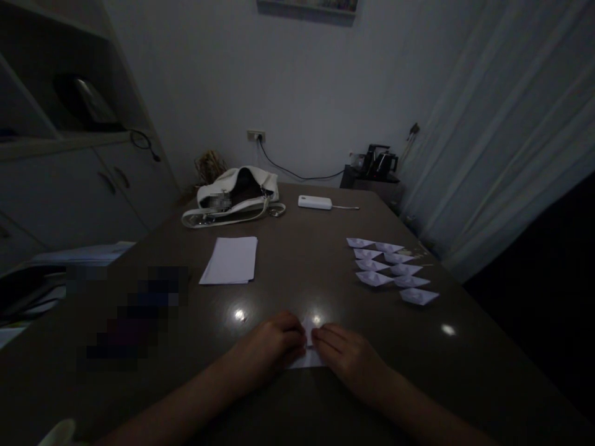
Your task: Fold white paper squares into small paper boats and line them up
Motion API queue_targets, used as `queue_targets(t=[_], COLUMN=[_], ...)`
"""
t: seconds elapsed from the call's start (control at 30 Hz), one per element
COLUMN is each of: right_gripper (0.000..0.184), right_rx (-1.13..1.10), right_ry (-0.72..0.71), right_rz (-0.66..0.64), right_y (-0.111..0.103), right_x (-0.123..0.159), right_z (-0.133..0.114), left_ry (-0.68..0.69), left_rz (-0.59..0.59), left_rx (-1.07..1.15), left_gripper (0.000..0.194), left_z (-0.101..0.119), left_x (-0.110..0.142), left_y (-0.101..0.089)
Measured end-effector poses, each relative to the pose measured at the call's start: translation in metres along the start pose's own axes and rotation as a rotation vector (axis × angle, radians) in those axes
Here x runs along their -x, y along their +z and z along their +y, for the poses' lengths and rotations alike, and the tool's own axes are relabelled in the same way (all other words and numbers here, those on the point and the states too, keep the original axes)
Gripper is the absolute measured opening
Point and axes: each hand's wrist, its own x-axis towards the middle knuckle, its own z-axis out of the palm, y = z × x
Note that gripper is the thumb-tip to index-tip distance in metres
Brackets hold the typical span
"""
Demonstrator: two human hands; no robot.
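Between my hands, on the dark table (297, 260), lies a small folded sheet of white paper (307, 359) with a pointed top and a wider lower edge. My left hand (274, 344) is closed with its fingertips on the paper's left side. From the right, my right hand (346, 353) presses its bunched fingers on the other side. Both hands cover much of the sheet. Several white paper boats (372, 279) stand in two rows to the right. A stack of white paper (230, 260) lies to the left.
A white bag (237, 195) rests at the table's far left, and a white power bank (315, 202) with a short strap lies near the far edge. A blurred dark patch (134, 316) covers part of the left side. Behind the table stands a black kettle (385, 164).
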Motion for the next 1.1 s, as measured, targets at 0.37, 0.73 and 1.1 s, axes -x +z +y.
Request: queue_targets(t=[0.37, 0.73, 1.1], right_gripper=[0.019, 0.022, 0.02], right_rx=[-0.07, -0.115, -0.158], right_ry=[0.005, 0.085, 0.061], right_rz=[-0.028, -0.023, -0.066], right_y=[-0.001, -0.005, -0.004], right_x=[0.003, -0.001, 0.001], right_z=[0.006, 0.004, 0.009], left_ry=[-0.007, 0.057, 0.015], left_rz=[0.025, 0.036, -0.01], left_rx=[0.019, -0.059, -0.174], left_gripper=[0.012, 0.014, 0.012], left_z=[-0.005, -0.002, 0.005], left_x=[0.003, -0.001, -0.002], left_y=[0.002, -0.003, -0.013])
